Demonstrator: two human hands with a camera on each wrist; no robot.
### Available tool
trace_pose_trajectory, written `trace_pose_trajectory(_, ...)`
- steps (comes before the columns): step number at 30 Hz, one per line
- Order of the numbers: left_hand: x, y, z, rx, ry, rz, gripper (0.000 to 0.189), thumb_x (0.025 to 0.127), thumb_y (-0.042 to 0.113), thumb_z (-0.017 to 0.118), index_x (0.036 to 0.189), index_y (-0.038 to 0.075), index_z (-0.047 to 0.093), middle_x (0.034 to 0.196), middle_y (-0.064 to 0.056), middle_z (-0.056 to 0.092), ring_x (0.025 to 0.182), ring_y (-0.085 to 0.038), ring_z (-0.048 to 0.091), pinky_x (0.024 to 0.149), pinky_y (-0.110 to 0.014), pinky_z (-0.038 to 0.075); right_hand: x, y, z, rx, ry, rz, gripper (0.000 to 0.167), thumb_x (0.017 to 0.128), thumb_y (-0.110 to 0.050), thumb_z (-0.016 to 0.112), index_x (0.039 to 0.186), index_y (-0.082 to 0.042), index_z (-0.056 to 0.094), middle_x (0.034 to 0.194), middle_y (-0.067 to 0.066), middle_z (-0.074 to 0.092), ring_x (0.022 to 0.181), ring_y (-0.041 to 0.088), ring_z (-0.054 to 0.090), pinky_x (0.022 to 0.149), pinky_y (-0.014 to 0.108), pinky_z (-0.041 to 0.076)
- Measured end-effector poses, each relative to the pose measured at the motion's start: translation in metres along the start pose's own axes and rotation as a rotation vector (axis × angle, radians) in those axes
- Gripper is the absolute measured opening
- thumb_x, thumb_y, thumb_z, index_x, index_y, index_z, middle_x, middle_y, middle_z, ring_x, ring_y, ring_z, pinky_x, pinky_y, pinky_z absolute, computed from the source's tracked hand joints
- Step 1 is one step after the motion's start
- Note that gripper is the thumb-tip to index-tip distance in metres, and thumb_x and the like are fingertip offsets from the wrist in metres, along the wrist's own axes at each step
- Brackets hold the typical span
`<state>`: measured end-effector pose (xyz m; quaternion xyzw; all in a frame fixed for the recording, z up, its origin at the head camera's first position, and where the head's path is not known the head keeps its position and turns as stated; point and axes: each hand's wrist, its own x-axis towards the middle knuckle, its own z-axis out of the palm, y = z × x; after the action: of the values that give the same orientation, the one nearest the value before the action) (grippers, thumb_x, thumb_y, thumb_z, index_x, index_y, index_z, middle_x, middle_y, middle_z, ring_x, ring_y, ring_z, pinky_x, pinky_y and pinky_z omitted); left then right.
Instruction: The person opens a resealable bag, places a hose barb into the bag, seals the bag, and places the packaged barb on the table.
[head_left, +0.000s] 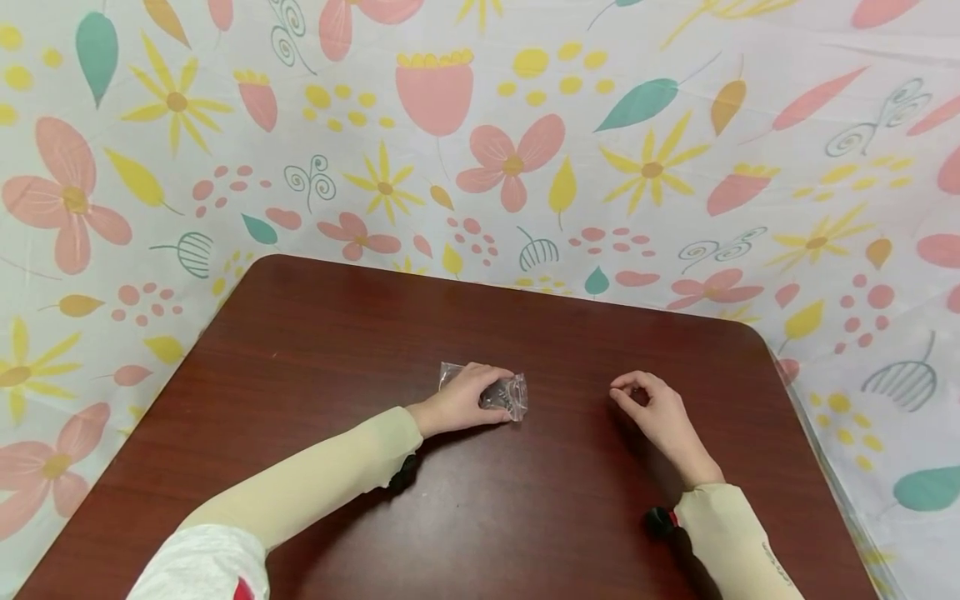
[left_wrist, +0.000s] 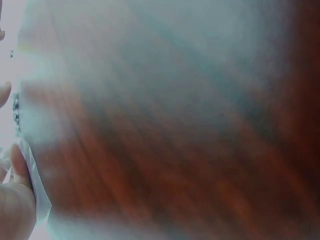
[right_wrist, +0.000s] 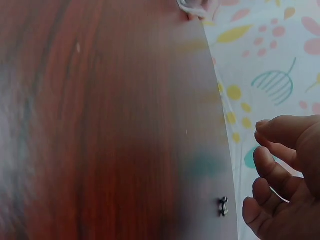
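Note:
My left hand (head_left: 459, 402) holds a small clear zip bag (head_left: 517, 393) at the table's middle, thumb on the near side and fingers on the far side. Small dark metal pieces (head_left: 507, 400) show through the plastic. In the left wrist view the bag (left_wrist: 42, 202) lies against the thumb, with shiny metal bits (left_wrist: 16, 112) at the left edge. To the right, my right hand (head_left: 660, 417) hovers low over the table, thumb and index tips close together, nothing visible between them. Near its loosely bent fingers (right_wrist: 265, 162), a tiny metal piece (right_wrist: 223, 206) appears in the right wrist view.
A dark red-brown wooden table (head_left: 480, 517) with rounded far corners spreads under both hands. Behind and beside it hangs a white cloth (head_left: 570, 192) printed with flowers and leaves. Dark wrist cameras (head_left: 660, 522) sit under the forearms.

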<state>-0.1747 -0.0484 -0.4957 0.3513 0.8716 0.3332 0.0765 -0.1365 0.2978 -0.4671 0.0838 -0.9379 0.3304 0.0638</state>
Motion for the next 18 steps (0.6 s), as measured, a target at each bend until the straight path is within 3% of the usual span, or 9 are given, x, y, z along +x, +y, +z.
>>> trace_pose_trajectory(18, 0.000, 0.000, 0.000, -0.004, -0.003, -0.009, 0.064, 0.093, 0.032, 0.080, 0.146, 0.007, 0.056, 0.144, -0.011, 0.061, 0.132, -0.029, 0.054, 0.113, -0.043, 0.041, 0.007, 0.035, -0.019, -0.045, -0.015, 0.070, 0.015, 0.102, -0.019, 0.069, 0.111, -0.009, 0.073, 0.095, 0.006, 0.064, 0.077, 0.012, 0.050, 0.066, 0.023, 0.040)
